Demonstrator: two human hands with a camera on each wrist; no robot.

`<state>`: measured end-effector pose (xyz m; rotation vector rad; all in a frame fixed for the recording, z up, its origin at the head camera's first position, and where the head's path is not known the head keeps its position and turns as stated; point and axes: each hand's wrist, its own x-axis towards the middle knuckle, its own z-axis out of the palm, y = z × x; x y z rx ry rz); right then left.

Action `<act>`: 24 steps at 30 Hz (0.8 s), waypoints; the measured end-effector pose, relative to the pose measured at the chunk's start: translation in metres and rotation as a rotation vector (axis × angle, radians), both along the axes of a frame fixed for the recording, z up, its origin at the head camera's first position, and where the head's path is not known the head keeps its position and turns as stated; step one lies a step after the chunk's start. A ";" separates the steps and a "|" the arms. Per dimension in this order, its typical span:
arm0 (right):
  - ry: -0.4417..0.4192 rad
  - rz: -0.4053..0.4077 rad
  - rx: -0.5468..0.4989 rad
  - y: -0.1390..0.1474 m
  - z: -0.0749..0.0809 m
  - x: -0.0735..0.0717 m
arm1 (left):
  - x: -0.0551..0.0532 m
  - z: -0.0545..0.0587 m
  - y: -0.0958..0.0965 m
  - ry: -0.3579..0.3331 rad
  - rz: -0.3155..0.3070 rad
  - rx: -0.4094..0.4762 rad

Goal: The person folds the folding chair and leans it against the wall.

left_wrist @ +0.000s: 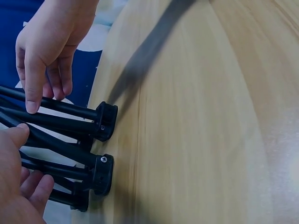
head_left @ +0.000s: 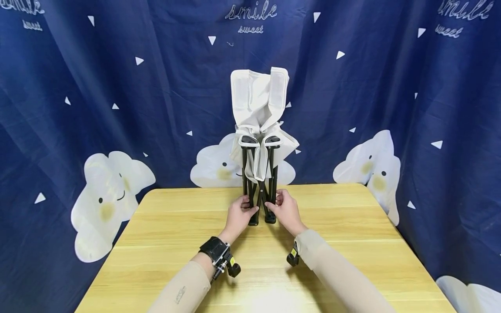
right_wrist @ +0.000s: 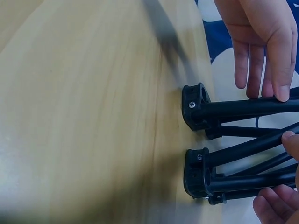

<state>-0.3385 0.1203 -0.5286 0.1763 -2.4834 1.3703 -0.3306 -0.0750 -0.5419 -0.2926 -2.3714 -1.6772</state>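
A folded camp chair (head_left: 256,98) stands upright near the back of the table, its white fabric seat and back bunched over black tubular legs. My left hand (head_left: 237,216) grips the legs low on the left, thumb in front and fingers behind. On the opposite side my right hand (head_left: 286,212) holds the right-hand legs the same way, thumb toward me. Up close in the left wrist view, the black legs (left_wrist: 65,122) lie bundled together and end in plastic feet (left_wrist: 103,175) with screws. In the right wrist view, the feet (right_wrist: 197,173) stand slightly apart on the tabletop.
The light wooden table (head_left: 180,261) ends just behind the chair. A dark blue curtain (head_left: 176,65) with white triangles and smiling clouds hangs around the back and sides. A black strap with a small camera (head_left: 233,266) sits on the left wrist.
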 end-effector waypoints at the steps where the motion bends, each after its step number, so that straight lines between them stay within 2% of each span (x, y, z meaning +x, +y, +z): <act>1: -0.001 -0.003 0.005 0.000 0.000 -0.002 | -0.001 0.000 0.000 -0.003 0.003 -0.004; 8: 0.002 -0.031 0.043 -0.002 -0.001 -0.014 | -0.009 0.005 0.000 -0.019 0.007 -0.011; 24: -0.060 -0.044 0.078 -0.007 0.003 -0.032 | -0.026 0.011 0.002 -0.040 0.039 -0.071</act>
